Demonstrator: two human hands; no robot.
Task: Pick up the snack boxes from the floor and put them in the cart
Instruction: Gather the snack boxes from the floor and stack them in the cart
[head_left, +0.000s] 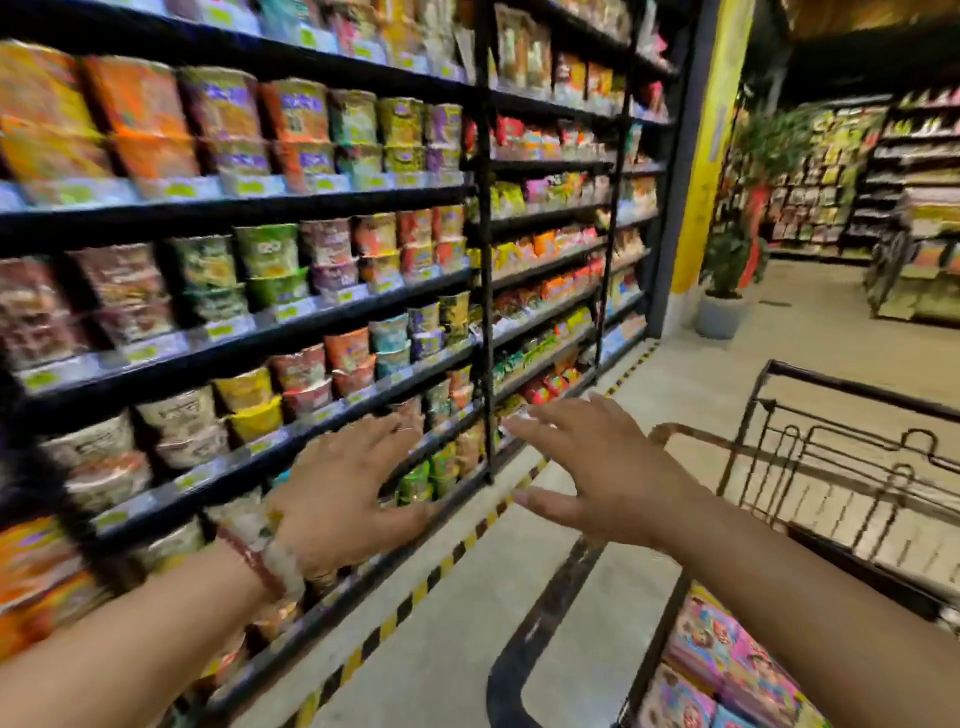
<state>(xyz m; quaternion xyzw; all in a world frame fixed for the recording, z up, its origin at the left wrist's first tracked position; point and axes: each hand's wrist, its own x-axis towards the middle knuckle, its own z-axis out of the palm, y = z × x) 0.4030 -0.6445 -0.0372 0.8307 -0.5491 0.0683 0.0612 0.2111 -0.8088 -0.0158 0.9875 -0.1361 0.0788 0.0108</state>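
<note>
Both hands are held out in mid-frame with fingers spread and nothing in them. The left hand (345, 496), with bracelets (270, 566) at its wrist, hovers in front of the lower shelves (332, 312) of cup noodles (270, 257) filling the left of the frame. The right hand (605, 470) floats above the floor (467, 613), palm down. At lower right, the black wire cart (810, 452) holds pink snack boxes (727, 660) stacked in its near end. A potted plant (727, 270) stands at upper right.
</note>
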